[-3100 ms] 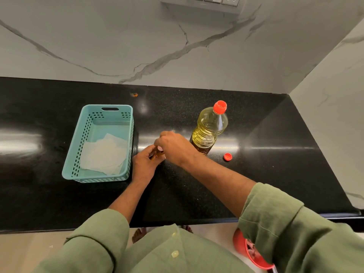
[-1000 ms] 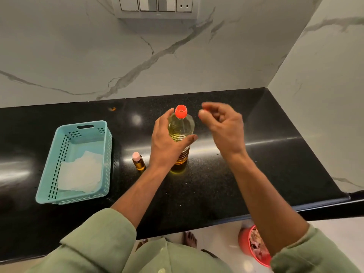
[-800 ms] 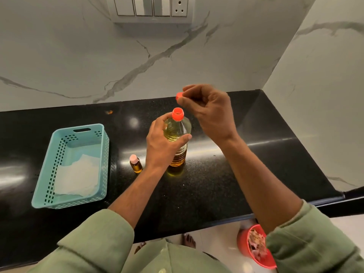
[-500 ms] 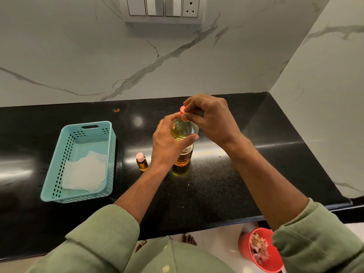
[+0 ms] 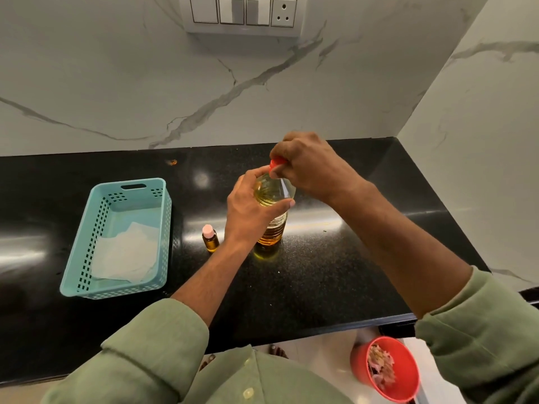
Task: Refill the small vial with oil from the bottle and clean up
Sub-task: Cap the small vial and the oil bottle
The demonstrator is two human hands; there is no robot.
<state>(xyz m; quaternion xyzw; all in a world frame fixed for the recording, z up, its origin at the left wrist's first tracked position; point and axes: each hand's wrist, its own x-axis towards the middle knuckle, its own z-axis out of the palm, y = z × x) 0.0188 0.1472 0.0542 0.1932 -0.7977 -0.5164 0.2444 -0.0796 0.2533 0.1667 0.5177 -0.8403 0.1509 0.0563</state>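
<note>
Oil bottle (image 5: 272,220) stands upright on the black counter (image 5: 320,272), long axis vertical, neck and red cap (image 5: 277,163) pointing up, leaning slightly toward 12 o'clock in this wide-angle view. Amber-yellow oil shows through the clear ribbed body; a yellow reflection sits on the counter at its base. Left hand (image 5: 250,211) is wrapped around the bottle's shoulder, thumb across the front, fingers curled behind. Right hand (image 5: 312,167) comes in from 4 o'clock and is closed over the cap, fingertips pinching it from above. Small vial (image 5: 210,238) stands upright just beside the bottle at its 9 o'clock, apart from it and not touched by either hand; brown glass, pale pink cap on top, axis vertical. Further toward 9 o'clock, a teal perforated basket (image 5: 84,246) lies on the counter with its long side running roughly 12 to 6, a handle slot in its far wall, and a crumpled white tissue (image 5: 122,255) on its floor. Counter is polished black speckled stone with bright glare streaks; a small orange speck (image 5: 172,162) lies near the back edge at 11 o'clock. White marble with grey veins (image 5: 233,88) forms the back wall and turns a corner at 2 o'clock. Switch plate with a socket (image 5: 243,13) is mounted on the wall at 12 o'clock. Below the counter edge at 5 o'clock, a red bin (image 5: 385,368) with scraps stands on a pale floor. Green sleeves (image 5: 151,345) are rolled up the forearms.
</note>
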